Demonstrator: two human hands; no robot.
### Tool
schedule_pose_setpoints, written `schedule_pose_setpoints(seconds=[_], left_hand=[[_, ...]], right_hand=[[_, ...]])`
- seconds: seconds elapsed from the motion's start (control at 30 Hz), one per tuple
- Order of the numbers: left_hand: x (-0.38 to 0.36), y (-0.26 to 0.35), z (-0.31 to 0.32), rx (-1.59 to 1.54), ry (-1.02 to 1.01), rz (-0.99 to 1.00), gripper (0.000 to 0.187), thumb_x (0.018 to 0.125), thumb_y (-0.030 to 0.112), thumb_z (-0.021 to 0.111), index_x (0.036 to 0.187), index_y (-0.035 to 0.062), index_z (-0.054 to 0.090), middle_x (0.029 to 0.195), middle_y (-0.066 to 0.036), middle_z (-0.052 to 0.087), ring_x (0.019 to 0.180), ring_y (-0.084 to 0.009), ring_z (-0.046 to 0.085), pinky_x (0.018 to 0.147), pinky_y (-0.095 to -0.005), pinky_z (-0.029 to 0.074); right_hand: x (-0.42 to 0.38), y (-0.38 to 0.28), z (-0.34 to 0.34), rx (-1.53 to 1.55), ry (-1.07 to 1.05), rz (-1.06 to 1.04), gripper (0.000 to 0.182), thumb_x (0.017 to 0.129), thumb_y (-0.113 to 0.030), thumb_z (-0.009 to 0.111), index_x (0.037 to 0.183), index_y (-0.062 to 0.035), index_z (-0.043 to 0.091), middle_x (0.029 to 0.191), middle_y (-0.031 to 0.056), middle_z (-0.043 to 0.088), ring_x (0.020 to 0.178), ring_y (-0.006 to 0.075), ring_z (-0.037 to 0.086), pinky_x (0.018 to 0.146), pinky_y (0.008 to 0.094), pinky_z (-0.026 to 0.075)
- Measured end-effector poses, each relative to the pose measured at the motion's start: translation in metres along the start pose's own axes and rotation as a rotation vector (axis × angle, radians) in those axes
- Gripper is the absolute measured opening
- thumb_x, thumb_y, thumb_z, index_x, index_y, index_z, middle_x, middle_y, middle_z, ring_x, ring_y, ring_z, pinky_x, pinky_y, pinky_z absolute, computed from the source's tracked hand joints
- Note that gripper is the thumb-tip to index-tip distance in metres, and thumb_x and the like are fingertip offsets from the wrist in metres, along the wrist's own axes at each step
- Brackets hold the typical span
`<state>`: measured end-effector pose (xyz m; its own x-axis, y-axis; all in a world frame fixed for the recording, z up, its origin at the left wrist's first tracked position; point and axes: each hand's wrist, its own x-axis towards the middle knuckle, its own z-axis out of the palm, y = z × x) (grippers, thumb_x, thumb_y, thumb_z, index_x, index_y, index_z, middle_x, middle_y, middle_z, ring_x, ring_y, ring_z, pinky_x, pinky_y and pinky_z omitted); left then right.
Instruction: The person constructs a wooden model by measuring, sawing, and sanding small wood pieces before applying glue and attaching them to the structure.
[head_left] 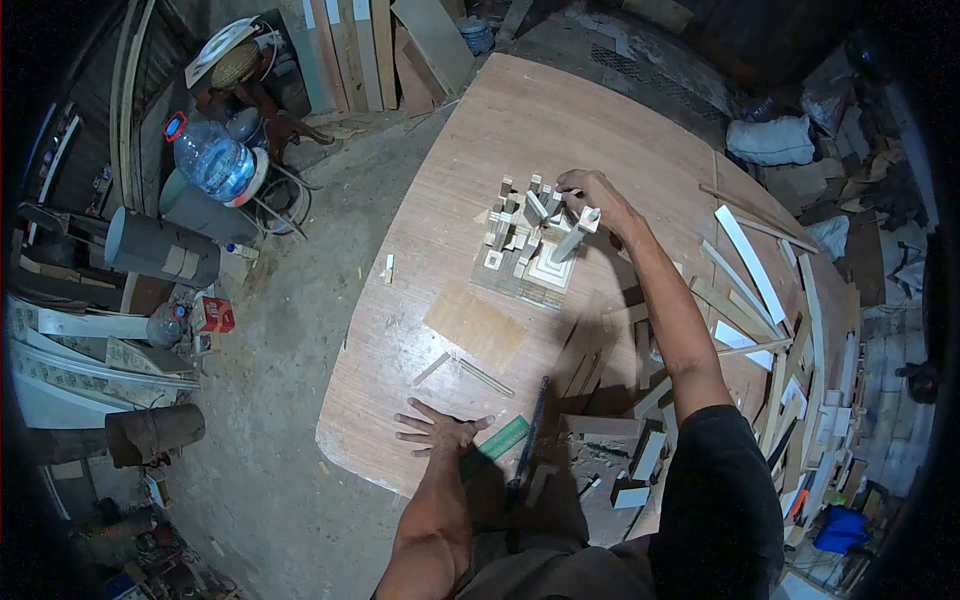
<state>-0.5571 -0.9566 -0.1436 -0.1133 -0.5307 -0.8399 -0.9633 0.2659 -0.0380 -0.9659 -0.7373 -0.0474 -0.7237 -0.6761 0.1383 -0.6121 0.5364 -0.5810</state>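
Observation:
My left hand (442,430) lies flat on the wooden table (390,330), fingers spread, holding nothing. Close by its wrist is a green ruler (500,440), partly covered. At the far side of a wooden building model (527,255), my right hand (592,190) reaches in with bent fingers; what sits between the fingertips is hidden. Small blocks and columns rise from the model's base, and a taller tower (570,243) stands at its right side. Nearer to me lie a thin rectangular wood sheet (475,325) and narrow wood strips (486,378).
A long dark bar (533,425) lies right of the ruler. White and wooden offcuts (750,265) pile up along the table's right side. Left of the table, a large water bottle (213,163) rests on a stool, with a grey bucket (165,248) on the floor.

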Motion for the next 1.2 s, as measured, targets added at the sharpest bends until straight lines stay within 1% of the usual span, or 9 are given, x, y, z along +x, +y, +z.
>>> schedule_pose_setpoints(seconds=[0.07,0.23,0.43,0.57,0.7,0.77,0.9,0.97,1.2], left_hand=[[0.001,0.001,0.001,0.005,0.0,-0.009,0.174,0.044,0.062,0.095,0.147,0.0186,-0.038,0.151,-0.026,-0.042,0.141,-0.0506,-0.033,0.114,-0.0732,0.001],[-0.004,0.004,-0.002,0.011,0.009,-0.021,0.174,0.044,0.061,0.095,0.148,0.0169,-0.037,0.152,-0.027,-0.04,0.142,-0.0514,-0.031,0.113,-0.0741,0.001],[0.01,-0.005,0.007,0.096,0.034,0.085,0.173,0.045,0.062,0.095,0.148,0.0163,-0.037,0.152,-0.027,-0.041,0.142,-0.0515,-0.031,0.113,-0.0742,0.001],[-0.004,0.002,0.002,0.022,0.02,0.001,0.172,0.046,0.063,0.094,0.148,0.0169,-0.038,0.151,-0.027,-0.041,0.142,-0.0513,-0.031,0.113,-0.074,0.001],[-0.004,0.002,0.005,0.013,0.033,-0.015,0.172,0.046,0.064,0.093,0.147,0.0171,-0.038,0.151,-0.027,-0.042,0.142,-0.0512,-0.032,0.113,-0.0736,0.002],[-0.004,0.003,0.003,0.027,0.027,-0.013,0.172,0.047,0.063,0.094,0.147,0.0172,-0.038,0.151,-0.027,-0.042,0.142,-0.0513,-0.031,0.114,-0.0735,0.002],[-0.007,0.004,-0.001,0.063,0.021,-0.007,0.172,0.047,0.062,0.094,0.148,0.0175,-0.037,0.151,-0.027,-0.042,0.142,-0.0513,-0.031,0.114,-0.073,0.003],[-0.008,0.005,-0.002,0.049,0.017,-0.014,0.171,0.047,0.062,0.094,0.148,0.0175,-0.037,0.151,-0.026,-0.041,0.142,-0.0513,-0.03,0.114,-0.0729,0.003],[-0.001,0.003,0.003,0.066,0.019,-0.03,0.172,0.045,0.063,0.094,0.149,0.0177,-0.036,0.152,-0.027,-0.04,0.142,-0.0519,-0.03,0.114,-0.0735,0.004]], right_hand=[[0.001,-0.001,-0.002,0.01,0.0,-0.072,0.026,0.079,0.002,0.064,0.104,0.0094,0.068,0.104,0.0246,0.069,0.094,0.0357,0.068,0.083,0.0423,0.054],[-0.005,0.001,-0.003,0.062,0.021,-0.053,0.023,0.083,-0.001,0.066,0.103,0.0086,0.069,0.103,0.0238,0.069,0.095,0.0367,0.068,0.084,0.042,0.054],[-0.007,-0.008,-0.006,0.025,0.015,-0.01,0.022,0.085,-0.004,0.069,0.104,0.007,0.069,0.103,0.0232,0.069,0.097,0.0379,0.067,0.085,0.0416,0.054],[-0.006,-0.008,-0.005,0.017,0.01,-0.007,0.023,0.085,-0.007,0.07,0.104,0.0062,0.07,0.104,0.0233,0.069,0.099,0.0387,0.066,0.085,0.042,0.053],[-0.007,-0.012,-0.008,0.03,0.007,-0.018,0.022,0.086,-0.007,0.069,0.104,0.0058,0.07,0.105,0.0234,0.069,0.1,0.0396,0.066,0.085,0.0428,0.053],[-0.004,-0.011,-0.008,-0.01,-0.045,0.021,0.03,0.083,-0.004,0.063,0.11,0.01,0.068,0.114,0.0244,0.068,0.104,0.0372,0.067,0.091,0.0399,0.054],[-0.002,-0.008,-0.002,-0.027,-0.021,-0.009,0.027,0.085,-0.005,0.064,0.107,0.0099,0.068,0.111,0.0244,0.069,0.102,0.0366,0.067,0.089,0.04,0.054],[-0.001,-0.007,0.001,0.026,-0.012,0.031,0.023,0.085,-0.004,0.066,0.106,0.006,0.07,0.108,0.0237,0.069,0.104,0.0386,0.065,0.09,0.0434,0.052],[0.001,0.0,0.005,0.058,-0.028,0.041,0.024,0.084,-0.003,0.065,0.106,0.0063,0.07,0.107,0.0239,0.069,0.102,0.0393,0.066,0.089,0.0434,0.052]])
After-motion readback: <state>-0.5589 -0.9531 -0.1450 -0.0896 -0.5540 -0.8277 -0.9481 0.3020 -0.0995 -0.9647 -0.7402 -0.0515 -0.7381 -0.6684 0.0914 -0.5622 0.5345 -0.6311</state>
